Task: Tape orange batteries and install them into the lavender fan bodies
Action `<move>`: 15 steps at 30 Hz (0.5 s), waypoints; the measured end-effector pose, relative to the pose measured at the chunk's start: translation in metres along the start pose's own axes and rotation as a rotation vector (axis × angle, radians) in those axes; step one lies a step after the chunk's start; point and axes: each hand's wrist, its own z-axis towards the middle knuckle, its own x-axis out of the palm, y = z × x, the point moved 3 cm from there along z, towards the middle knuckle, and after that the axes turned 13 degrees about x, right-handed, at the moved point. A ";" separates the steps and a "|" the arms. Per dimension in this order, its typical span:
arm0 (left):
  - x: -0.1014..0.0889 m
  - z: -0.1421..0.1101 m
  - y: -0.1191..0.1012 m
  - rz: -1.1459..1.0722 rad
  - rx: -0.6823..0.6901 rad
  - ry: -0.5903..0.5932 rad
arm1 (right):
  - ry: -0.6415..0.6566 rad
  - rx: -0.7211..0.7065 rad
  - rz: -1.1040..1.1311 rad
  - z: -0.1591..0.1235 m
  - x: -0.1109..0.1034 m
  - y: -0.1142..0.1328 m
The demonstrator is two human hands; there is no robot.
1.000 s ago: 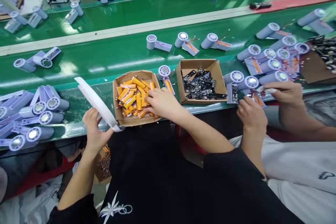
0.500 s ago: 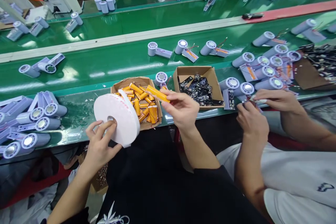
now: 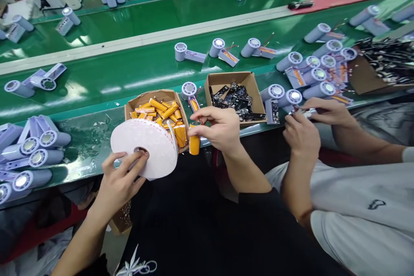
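Note:
My left hand (image 3: 121,177) holds a large white roll of tape (image 3: 129,136), with fingers in its core hole. Between the thumb and fingers of my right hand (image 3: 220,127) hangs an orange battery (image 3: 194,141), upright, just right of the roll. Behind the roll, a cardboard box (image 3: 128,110) contains several more orange batteries (image 3: 161,110) and is partly hidden by it. A grey-lilac round housing (image 3: 189,90) with an open handle stands beyond my right hand; an orange battery and wires show in its handle.
A second cardboard box (image 3: 258,95) holds black circuit boards (image 3: 237,101). Several lilac housings lie at the left (image 3: 39,146) and right (image 3: 315,69). On the right, a co-worker's hands (image 3: 302,131) handle a small part. The green conveyor belt (image 3: 129,69) runs behind.
My right hand has turned the orange battery from nearly level to upright and brought it lower. The tape roll has tilted flatter in my left hand. The view has shifted slightly.

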 end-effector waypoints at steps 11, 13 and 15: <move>-0.007 0.014 -0.004 0.088 0.167 0.116 | 0.195 -0.105 -0.118 0.001 0.012 0.006; -0.011 0.017 -0.002 0.102 0.168 0.109 | 0.206 -0.018 0.003 -0.005 0.014 -0.002; -0.014 0.018 -0.001 0.110 0.154 0.093 | 0.287 0.124 0.187 -0.015 0.015 -0.013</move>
